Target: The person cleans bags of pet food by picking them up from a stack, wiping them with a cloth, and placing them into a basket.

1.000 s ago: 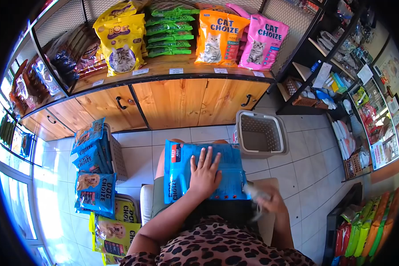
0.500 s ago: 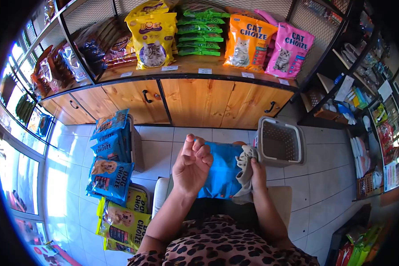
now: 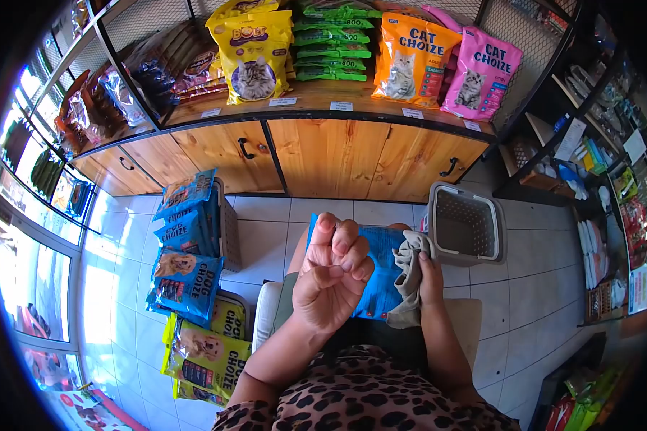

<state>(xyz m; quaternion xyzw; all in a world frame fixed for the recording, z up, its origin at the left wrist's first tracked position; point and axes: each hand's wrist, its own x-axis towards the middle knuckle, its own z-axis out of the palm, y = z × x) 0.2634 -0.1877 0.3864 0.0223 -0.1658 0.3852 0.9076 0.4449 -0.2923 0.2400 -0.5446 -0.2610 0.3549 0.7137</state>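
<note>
My left hand (image 3: 332, 276) is raised in front of my lap, palm toward me, its fingers curled in and the thumb bent across to them. Nothing shows in it. Behind it lies a blue bag (image 3: 376, 284) across my lap, its left part covered by that hand. My right hand (image 3: 429, 279) is closed on a crumpled grey-green cloth (image 3: 405, 276), which rests along the right side of the bag. The fingers under the cloth are mostly hidden.
On the left, blue dog food bags (image 3: 187, 276) fill a basket (image 3: 228, 233), with yellow-green bags (image 3: 207, 352) nearer me. A grey basket (image 3: 467, 248) stands at the right. Ahead, a wooden cabinet (image 3: 331, 158) carries cat food bags (image 3: 417, 61).
My view has shifted slightly, so the surroundings sit a little to the right. My left hand has moved right, over the bag. The right hand keeps its hold on the cloth.
</note>
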